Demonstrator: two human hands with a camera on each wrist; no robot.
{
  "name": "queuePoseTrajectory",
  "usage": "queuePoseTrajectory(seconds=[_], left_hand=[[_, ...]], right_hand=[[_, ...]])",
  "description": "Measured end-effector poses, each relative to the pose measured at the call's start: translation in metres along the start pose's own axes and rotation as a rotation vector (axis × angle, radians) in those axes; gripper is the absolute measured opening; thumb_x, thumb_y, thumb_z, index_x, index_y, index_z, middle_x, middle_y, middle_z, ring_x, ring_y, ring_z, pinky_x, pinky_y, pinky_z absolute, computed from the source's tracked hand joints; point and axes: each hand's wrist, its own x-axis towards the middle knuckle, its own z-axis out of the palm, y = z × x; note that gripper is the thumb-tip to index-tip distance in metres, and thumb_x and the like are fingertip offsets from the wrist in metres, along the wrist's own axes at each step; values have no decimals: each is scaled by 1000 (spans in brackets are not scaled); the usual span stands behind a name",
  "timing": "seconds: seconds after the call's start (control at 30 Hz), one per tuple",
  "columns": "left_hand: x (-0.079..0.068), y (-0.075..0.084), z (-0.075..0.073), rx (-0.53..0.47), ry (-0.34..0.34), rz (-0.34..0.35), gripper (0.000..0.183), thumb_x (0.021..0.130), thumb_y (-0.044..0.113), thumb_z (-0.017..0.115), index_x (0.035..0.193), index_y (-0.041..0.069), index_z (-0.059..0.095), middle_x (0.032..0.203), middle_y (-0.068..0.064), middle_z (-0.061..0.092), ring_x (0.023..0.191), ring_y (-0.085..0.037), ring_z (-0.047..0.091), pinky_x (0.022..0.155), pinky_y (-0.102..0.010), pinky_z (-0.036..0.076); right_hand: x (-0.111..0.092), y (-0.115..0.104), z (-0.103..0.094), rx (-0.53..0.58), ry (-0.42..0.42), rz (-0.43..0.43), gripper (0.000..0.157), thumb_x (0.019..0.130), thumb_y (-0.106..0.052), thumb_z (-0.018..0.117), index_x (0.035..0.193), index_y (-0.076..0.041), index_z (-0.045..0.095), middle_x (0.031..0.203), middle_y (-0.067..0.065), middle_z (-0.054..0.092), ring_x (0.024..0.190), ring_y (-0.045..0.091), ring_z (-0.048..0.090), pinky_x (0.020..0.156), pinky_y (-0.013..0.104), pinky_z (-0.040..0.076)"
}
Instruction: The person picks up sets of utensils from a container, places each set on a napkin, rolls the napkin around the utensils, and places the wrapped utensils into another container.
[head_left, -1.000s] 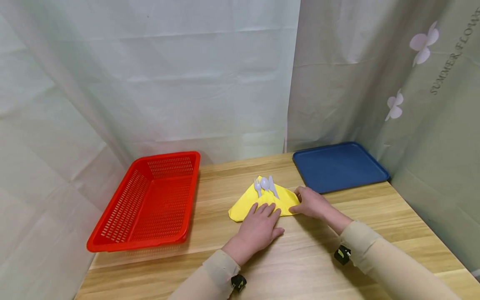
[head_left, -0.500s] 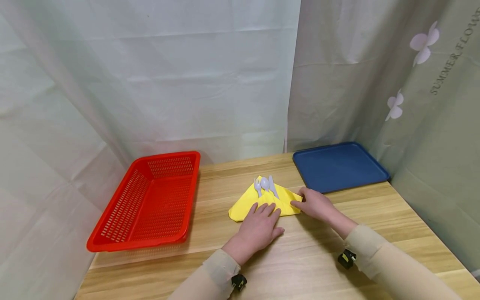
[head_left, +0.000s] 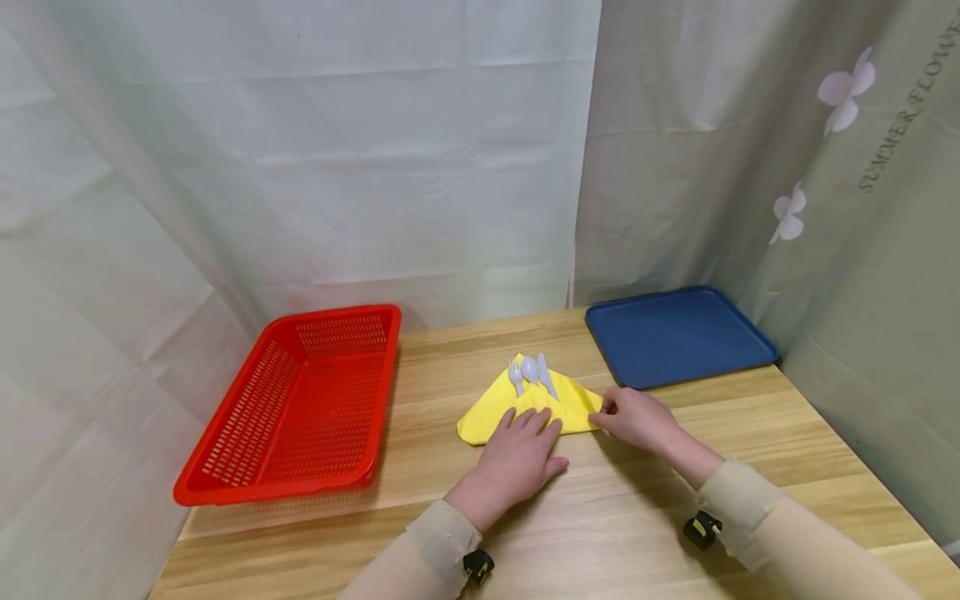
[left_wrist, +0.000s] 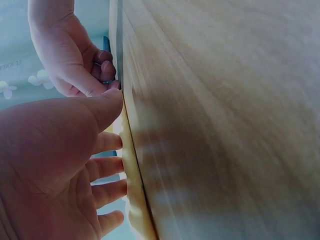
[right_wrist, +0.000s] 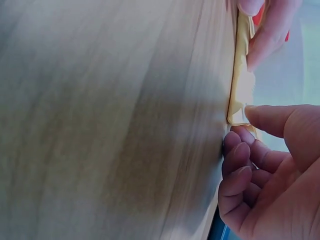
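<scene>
A folded yellow napkin lies on the wooden table, with a pale fork, spoon and knife tucked into it side by side, heads and blade showing at the far side. My left hand rests on the napkin's near middle, fingers spread and nearly straight. At the napkin's right end my right hand pinches the corner. In the right wrist view its thumb sits on top while the other fingers curl at the end. The cutlery handles are hidden in the folds.
A red plastic basket with slotted walls stands at the left. At the back right lies a blue tray. Pale curtains hang behind and on both sides of the wooden table.
My right hand has slid slightly right and nearer to me, from lying over the napkin's right end to its outer corner. The left hand and cutlery have stayed put.
</scene>
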Motion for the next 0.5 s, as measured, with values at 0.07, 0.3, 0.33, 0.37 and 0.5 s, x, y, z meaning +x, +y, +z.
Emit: queuePoseTrajectory(seconds=[0.07, 0.3, 0.33, 0.37, 0.5], left_hand=[[0, 0, -1, -2, 0, -1, 65, 110, 57, 61, 162, 18, 58, 167, -7, 52, 153, -29, 50, 127, -56, 35], [0, 1, -2, -7, -9, -5, 64, 110, 57, 61, 162, 18, 58, 167, -7, 52, 153, -29, 49, 127, -56, 35], [0, 1, -2, -7, -8, -5, 64, 110, 56, 61, 161, 18, 58, 167, -6, 53, 153, -29, 49, 127, -56, 36], [0, 1, -1, -6, -8, -5, 64, 110, 56, 61, 161, 18, 58, 167, -6, 53, 153, -29, 49, 127, -56, 36], [0, 1, 0, -3, 0, -7, 64, 110, 56, 62, 161, 18, 59, 167, -7, 53, 153, -29, 50, 127, -56, 36]], right_hand=[[-1, 0, 0, 2, 9, -5, 25, 100, -31, 81, 86, -13, 68, 74, 0, 61, 66, 19, 53, 61, 34, 40], [1, 4, 2, 2, 31, -14, 23, 100, -25, 76, 81, -16, 65, 72, -1, 60, 65, 19, 52, 60, 34, 38], [1, 5, 2, 4, 33, -14, 24, 100, -25, 76, 81, -16, 64, 72, -1, 60, 64, 19, 52, 60, 34, 38], [2, 5, 2, 6, 35, -14, 25, 100, -24, 75, 80, -16, 63, 71, -1, 60, 64, 19, 51, 60, 34, 37], [1, 5, 1, 39, 44, -28, 27, 102, -23, 73, 80, -16, 61, 69, -2, 59, 63, 19, 50, 60, 34, 36]])
